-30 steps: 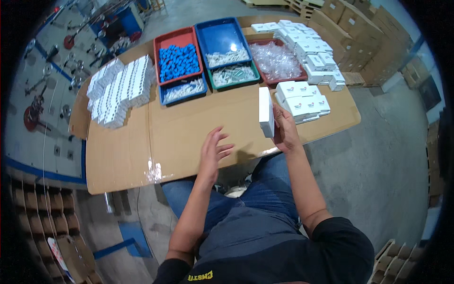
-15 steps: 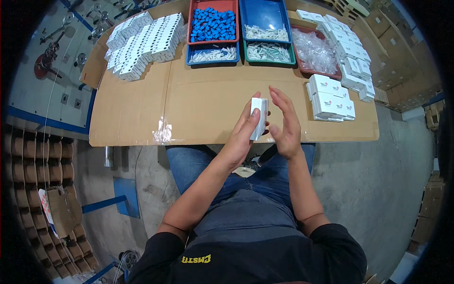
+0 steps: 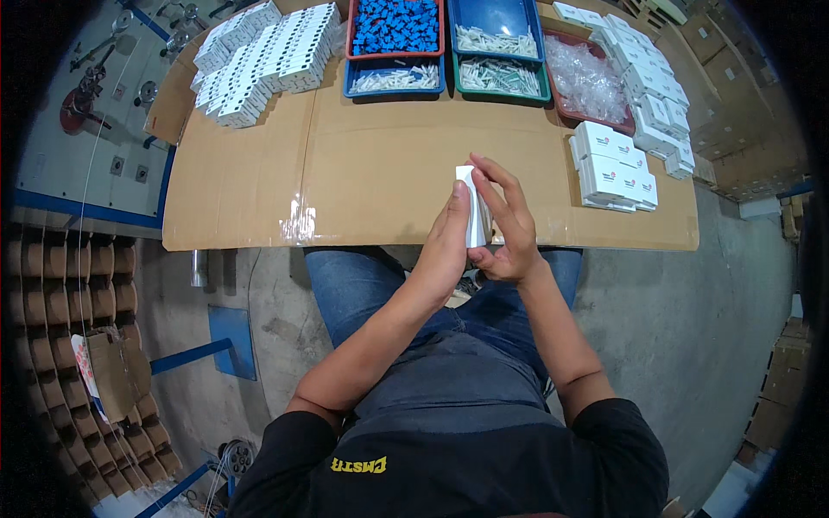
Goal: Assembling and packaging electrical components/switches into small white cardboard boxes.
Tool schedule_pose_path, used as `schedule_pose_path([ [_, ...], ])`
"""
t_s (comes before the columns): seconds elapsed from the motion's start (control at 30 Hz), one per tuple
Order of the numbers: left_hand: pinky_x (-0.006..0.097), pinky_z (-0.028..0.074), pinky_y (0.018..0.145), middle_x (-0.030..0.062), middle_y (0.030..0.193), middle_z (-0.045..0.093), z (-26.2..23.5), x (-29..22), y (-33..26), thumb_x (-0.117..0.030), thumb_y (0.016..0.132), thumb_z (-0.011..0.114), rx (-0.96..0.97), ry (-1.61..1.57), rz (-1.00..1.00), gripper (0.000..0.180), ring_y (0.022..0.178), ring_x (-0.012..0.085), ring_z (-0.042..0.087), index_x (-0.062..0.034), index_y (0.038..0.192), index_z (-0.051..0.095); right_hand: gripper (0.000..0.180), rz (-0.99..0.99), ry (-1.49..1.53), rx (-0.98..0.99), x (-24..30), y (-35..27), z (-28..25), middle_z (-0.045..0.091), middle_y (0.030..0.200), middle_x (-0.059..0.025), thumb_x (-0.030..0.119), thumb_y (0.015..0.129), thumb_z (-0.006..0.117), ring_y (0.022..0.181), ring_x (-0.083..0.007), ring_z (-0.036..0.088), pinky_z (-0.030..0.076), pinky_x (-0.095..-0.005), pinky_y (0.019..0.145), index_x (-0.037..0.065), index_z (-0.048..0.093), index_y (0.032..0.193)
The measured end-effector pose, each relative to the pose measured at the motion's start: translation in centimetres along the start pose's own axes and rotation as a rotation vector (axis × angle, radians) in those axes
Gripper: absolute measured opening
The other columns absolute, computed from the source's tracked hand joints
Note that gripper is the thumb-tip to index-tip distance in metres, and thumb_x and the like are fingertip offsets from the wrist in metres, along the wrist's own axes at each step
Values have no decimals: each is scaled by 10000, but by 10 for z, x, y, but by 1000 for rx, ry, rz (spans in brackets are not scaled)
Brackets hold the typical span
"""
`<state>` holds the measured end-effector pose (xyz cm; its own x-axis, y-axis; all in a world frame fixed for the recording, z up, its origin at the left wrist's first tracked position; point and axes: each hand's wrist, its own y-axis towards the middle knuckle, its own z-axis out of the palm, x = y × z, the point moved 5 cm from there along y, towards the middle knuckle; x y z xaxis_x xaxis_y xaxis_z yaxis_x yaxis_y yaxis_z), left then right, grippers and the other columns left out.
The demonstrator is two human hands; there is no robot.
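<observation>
cardboard-topped table [image 3: 233, 190] runs across the upper half of the frame in the head view, with everything parked around its edges, i guess so the middle can be used as a work spot. white carton rows [image 3: 276, 60] sit upper left, packed tight, probably so they don't topple. trays are bunched at top center: a red tray [image 3: 393, 57] of blue pieces [image 3: 395, 24], a green tray [image 3: 503, 97] of slim pale pieces [image 3: 499, 78], and more. separate trays probably stop the small stuff mixing. over at upper right, a dark red tray [image 3: 596, 123] corrals some clear plastic [image 3: 589, 78], and a low white stack [image 3: 613, 173] sits just below it.

the white box [image 3: 476, 220] is near the center of the frame, on edge between both hands. left hand [image 3: 443, 246] lies nearly flat along its left side, right hand [image 3: 509, 229] curls in from the right, thumb low. both are closed in on it with no real gap, which looks like a way to keep it square and steady. can't tell what's on its covered faces.
</observation>
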<state>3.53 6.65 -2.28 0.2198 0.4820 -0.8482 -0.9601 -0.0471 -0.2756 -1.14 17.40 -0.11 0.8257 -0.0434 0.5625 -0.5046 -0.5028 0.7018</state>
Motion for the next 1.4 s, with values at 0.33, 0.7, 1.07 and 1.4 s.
schedule_pose_path([
  [0.33, 279, 533, 836, 64, 1073, 631, 18, -8, -17, -615, 1094, 322, 43, -114, -45, 673, 949, 132, 630, -19, 1310, 548, 892, -107, -29, -89, 5, -5, -1, 528, 1442, -317, 615, 889, 696, 1250, -454, 585, 483, -501, 1047, -71, 529, 1434],
  [0.7, 258, 459, 734, 9, 936, 588, 8, 17, -15, -554, 1118, 324, 9, -62, 5, 606, 822, 89, 547, -21, 1228, 590, 829, -165, -104, -84, 5, -20, 3, 546, 1384, -357, 594, 985, 558, 1204, -488, 605, 508, -523, 1008, -111, 522, 1420],
  [1.07, 248, 467, 819, 29, 1185, 577, 12, 6, -18, -408, 1099, 511, -25, -118, 41, 571, 996, 82, 560, -57, 1537, 406, 896, 49, 240, -177, -12, -31, 19, 522, 1426, -386, 661, 1051, 330, 1309, -488, 575, 471, -492, 1085, -116, 442, 1482],
  [1.4, 270, 476, 833, 44, 1093, 583, 3, 5, -19, -477, 1046, 596, -91, -100, -51, 618, 995, 107, 581, -75, 1482, 423, 905, 141, 280, -177, -4, -30, 21, 503, 1481, -344, 658, 1067, 212, 1341, -434, 566, 425, -476, 1134, -107, 438, 1495],
])
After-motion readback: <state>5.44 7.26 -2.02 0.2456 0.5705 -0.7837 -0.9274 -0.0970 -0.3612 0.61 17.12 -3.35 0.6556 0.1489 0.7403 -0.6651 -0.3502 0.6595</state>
